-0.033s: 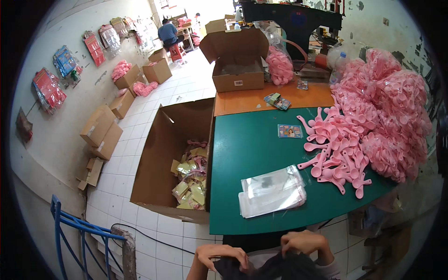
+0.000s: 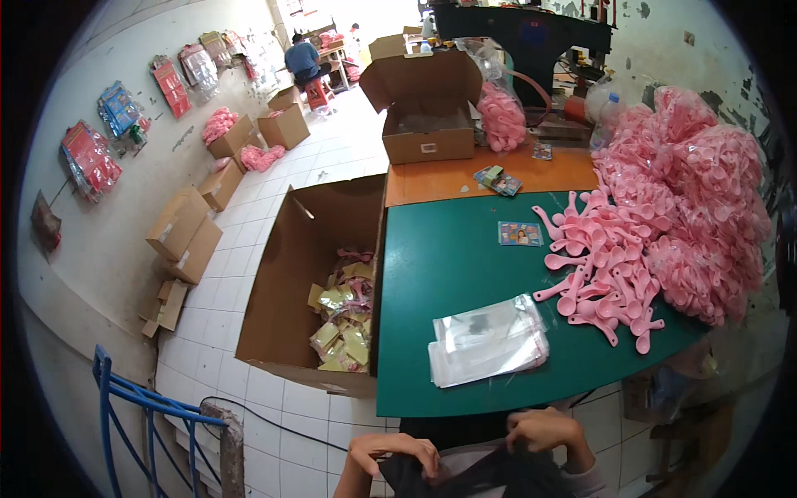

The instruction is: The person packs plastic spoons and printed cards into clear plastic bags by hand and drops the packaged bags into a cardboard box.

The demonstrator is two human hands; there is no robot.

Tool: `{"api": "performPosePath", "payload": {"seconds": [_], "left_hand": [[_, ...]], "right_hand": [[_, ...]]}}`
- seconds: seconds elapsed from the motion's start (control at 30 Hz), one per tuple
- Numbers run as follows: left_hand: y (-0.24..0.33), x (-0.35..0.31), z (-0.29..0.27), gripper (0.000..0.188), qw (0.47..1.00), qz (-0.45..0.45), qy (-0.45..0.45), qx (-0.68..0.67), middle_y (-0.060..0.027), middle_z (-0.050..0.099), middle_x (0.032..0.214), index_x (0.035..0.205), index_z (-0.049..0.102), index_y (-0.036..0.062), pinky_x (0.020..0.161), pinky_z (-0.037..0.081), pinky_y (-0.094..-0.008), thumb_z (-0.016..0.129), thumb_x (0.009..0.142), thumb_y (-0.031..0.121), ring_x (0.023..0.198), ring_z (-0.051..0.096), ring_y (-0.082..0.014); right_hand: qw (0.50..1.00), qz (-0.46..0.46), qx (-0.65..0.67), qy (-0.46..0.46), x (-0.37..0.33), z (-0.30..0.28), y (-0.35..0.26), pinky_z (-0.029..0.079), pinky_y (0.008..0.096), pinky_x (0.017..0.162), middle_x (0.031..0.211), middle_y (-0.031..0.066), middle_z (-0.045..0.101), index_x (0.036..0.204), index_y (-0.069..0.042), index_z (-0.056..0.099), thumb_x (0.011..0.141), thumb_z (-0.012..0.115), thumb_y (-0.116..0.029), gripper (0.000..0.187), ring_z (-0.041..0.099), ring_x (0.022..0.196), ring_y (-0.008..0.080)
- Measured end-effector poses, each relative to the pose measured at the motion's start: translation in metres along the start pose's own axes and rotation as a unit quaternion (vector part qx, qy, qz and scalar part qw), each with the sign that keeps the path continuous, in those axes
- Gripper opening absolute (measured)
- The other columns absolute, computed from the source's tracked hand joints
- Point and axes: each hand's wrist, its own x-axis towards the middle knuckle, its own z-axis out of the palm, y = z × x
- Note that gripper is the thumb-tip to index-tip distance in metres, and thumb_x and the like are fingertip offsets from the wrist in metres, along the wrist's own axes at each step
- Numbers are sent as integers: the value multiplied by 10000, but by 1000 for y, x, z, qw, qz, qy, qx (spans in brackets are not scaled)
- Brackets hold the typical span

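Note:
At the lower edge, my left hand (image 2: 395,452) and my right hand (image 2: 545,430) are closed on a black cloth (image 2: 523,475), held bunched close to my body. Some of my fingertips are hidden in its folds. Just beyond, on the green tabletop (image 2: 448,249), lies a stack of clear plastic bags (image 2: 490,342). Pink plastic spoons (image 2: 602,274) are heaped loose on the right, with a small printed card (image 2: 520,233) beside them. Neither hand touches the table.
A deep cardboard box (image 2: 278,307) of packed bags stands left of the table. Large bags of pink spoons (image 2: 706,183) crowd the right. An open carton (image 2: 427,141) sits on the orange far end. A blue railing (image 2: 158,402) rises at lower left; a person (image 2: 303,62) sits far off.
The whole view has shifted very slightly. Both hands keep their grip on the black cloth, which sits a little differently between them.

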Motion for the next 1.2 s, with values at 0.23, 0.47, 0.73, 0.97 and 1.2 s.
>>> {"api": "performPosePath", "payload": {"seconds": [0.23,0.47,0.73,0.97,1.2], "left_hand": [[-20,5,18,783,970,-236,8,-61,-180,548,1039,1111,497,-72,926,290,-334,248,832,615,953,520,-267],[-72,39,64,752,649,-419,475,-422,-128,427,1253,1279,328,-47,1004,275,-285,217,878,580,1122,418,-192],[-47,-10,82,500,804,176,486,-293,-151,491,1104,1217,388,-7,941,356,-365,526,822,267,1032,491,-245],[36,-34,100,509,632,107,767,-32,-181,523,1107,1185,413,-52,885,425,-393,563,742,148,989,545,-286],[61,-30,115,633,678,174,706,105,-212,503,1091,1206,383,-43,879,420,-401,614,697,253,1010,515,-290]], "right_hand": [[925,351,-65,131,42,36,-2,454,408,764,979,181,582,1073,-115,552,785,474,-134,299,549,952,339],[927,-122,216,282,55,55,2,432,383,811,973,166,586,1130,10,474,876,441,-231,352,551,985,327],[991,-5,132,-35,63,45,-4,422,340,850,1146,178,470,1223,-7,396,812,561,-305,534,471,1075,255],[912,-232,330,-71,99,62,-30,431,346,840,1160,185,487,1274,-30,334,824,550,-265,552,510,1037,263],[932,-134,332,-47,102,60,-58,456,354,720,955,165,590,1156,-46,460,814,519,-187,374,589,870,281]]}}
